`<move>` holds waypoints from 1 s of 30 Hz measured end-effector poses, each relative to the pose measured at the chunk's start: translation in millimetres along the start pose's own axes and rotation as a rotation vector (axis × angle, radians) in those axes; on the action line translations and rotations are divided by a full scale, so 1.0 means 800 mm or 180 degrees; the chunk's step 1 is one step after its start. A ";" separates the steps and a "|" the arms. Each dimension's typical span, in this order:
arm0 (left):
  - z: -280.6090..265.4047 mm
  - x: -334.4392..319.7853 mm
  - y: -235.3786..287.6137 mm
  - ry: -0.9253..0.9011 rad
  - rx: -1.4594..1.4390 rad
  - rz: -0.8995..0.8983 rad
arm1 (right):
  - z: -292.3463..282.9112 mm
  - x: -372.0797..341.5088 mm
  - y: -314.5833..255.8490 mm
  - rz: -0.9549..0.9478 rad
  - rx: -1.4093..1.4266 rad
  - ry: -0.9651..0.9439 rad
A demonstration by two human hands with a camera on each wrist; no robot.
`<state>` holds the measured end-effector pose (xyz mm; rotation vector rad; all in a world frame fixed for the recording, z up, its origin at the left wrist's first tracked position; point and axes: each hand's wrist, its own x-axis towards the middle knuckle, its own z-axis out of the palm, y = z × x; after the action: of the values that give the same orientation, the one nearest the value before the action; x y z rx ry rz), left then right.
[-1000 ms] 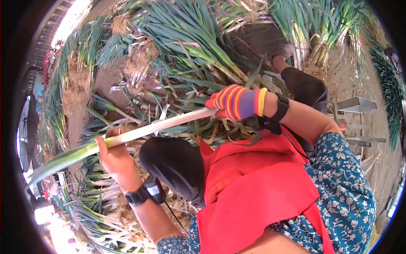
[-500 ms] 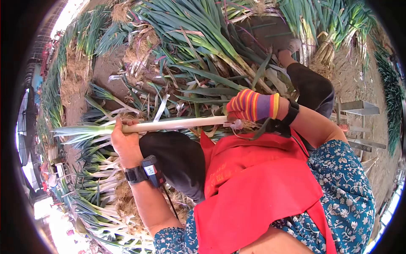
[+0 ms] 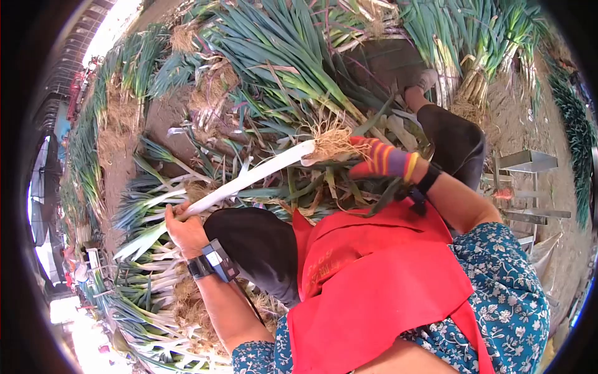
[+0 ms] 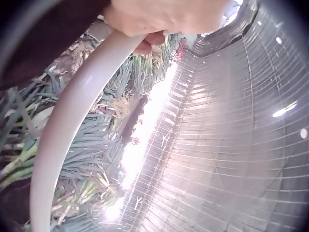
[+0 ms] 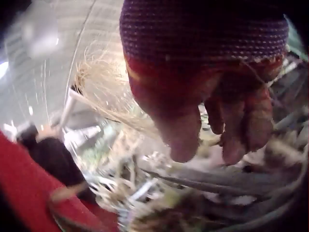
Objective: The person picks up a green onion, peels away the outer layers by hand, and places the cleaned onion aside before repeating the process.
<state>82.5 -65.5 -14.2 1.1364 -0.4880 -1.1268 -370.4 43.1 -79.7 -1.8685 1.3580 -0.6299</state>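
Note:
My bare left hand point(image 3: 187, 232) grips a long green onion point(image 3: 255, 176) near its green leaves. The white stalk slants up to the right in the head view, its bushy tan roots point(image 3: 332, 138) at the upper end. In the left wrist view the stalk point(image 4: 72, 111) runs down from the curled fingers. My right hand point(image 3: 387, 159), in a striped knit glove with bare fingertips, is just right of the roots. Its fingers point(image 5: 183, 140) are apart and hang loosely with nothing gripped in the right wrist view. There the roots point(image 5: 101, 87) show to its left.
Loose stripped leaves point(image 3: 317, 193) cover the ground before my knees. A large bunch of green onions point(image 3: 280, 56) lies beyond, and peeled ones point(image 3: 152, 274) are piled at left. More bundles point(image 3: 479, 75) are at upper right, near a metal stand point(image 3: 528, 161).
My right hand has released the onion's root end, which it covered earlier, and its fingers have spread. The root end has tilted up and away, while my left hand keeps its grip.

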 end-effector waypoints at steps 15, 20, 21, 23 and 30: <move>0.035 -0.029 0.023 -0.0376 -0.0832 0.0085 | -0.035 -0.035 0.229 0.0616 -0.4073 0.0025; 0.055 -0.036 0.025 -0.0850 -0.1077 -0.0238 | -0.033 0.001 0.126 0.0340 -0.3680 0.0106; 0.062 -0.037 0.022 -0.1056 -0.1162 -0.0271 | -0.026 0.014 0.075 0.0637 -0.2490 -0.0791; 0.078 -0.046 0.020 -0.1265 -0.1187 -0.0270 | -0.006 0.042 0.040 0.0592 -0.1732 -0.1535; 0.103 -0.046 0.005 -0.1735 -0.1595 -0.0620 | 0.014 0.135 -0.146 -0.1560 0.0413 -0.0011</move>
<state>4.1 -70.5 30.0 0.4370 -0.4765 -1.6297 -258.4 -35.1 2.6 -2.1025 0.8288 -0.9319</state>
